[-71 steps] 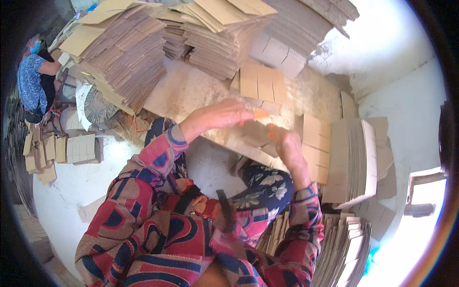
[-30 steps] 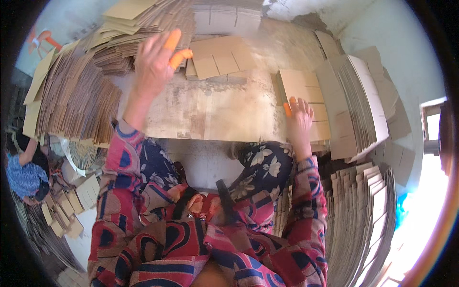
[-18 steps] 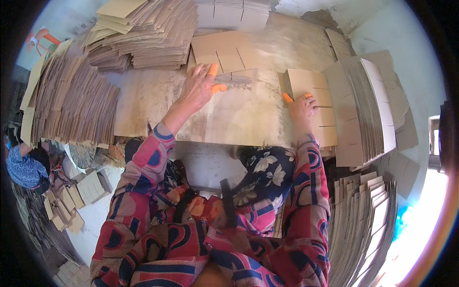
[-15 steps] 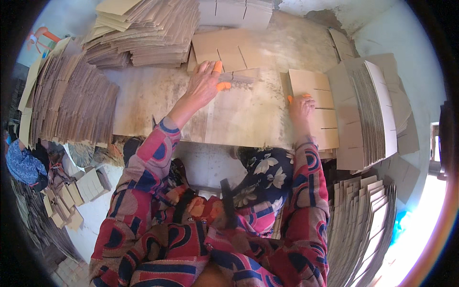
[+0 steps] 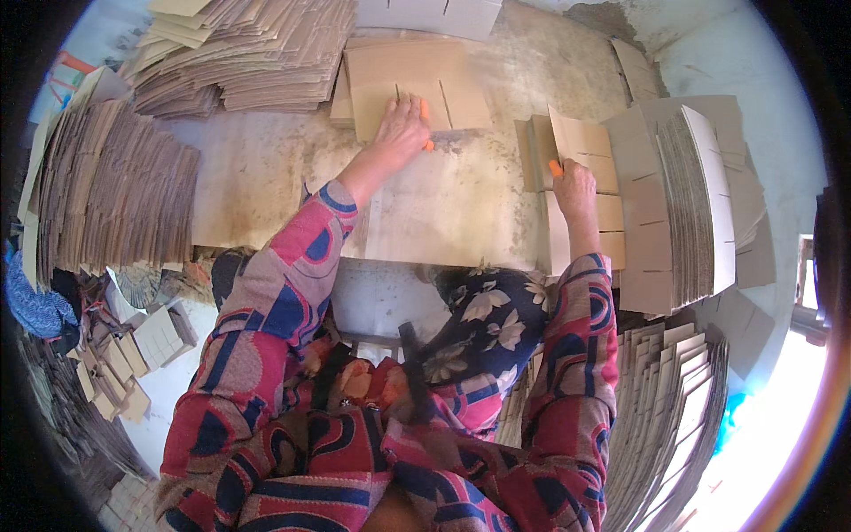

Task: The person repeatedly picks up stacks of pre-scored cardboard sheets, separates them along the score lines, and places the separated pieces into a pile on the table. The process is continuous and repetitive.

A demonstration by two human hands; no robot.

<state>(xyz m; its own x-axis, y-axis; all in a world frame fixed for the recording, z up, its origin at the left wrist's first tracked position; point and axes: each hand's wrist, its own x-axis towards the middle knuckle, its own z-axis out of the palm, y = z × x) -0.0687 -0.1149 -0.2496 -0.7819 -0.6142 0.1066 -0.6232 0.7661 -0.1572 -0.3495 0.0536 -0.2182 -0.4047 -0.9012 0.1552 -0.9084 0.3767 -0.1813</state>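
Observation:
My left hand (image 5: 406, 126) lies over the lower edge of a tan slotted cardboard sheet (image 5: 377, 71) at the far middle of the table. Its fingers are stretched out on the sheet, with the thumb apart; orange covers show on the thumb and a finger. On the right, my right hand (image 5: 576, 191) is closed on a slotted cardboard sheet (image 5: 585, 137), its orange-covered thumb at the sheet's left edge. That sheet tilts up from a low stack of similar pieces (image 5: 539, 146). The fingertips of my right hand are partly hidden.
Tall cardboard stacks stand at the left (image 5: 115, 186) and far left (image 5: 257, 58). An upright bundle of slotted sheets (image 5: 687, 204) is right of my right hand. More cardboard sheets (image 5: 651, 417) stand below the table (image 5: 275, 195) on the right.
My left hand has shifted slightly right and farther onto its sheet. My right hand has moved a little right, and the left edge of the sheet there has lifted, uncovering the stack beneath.

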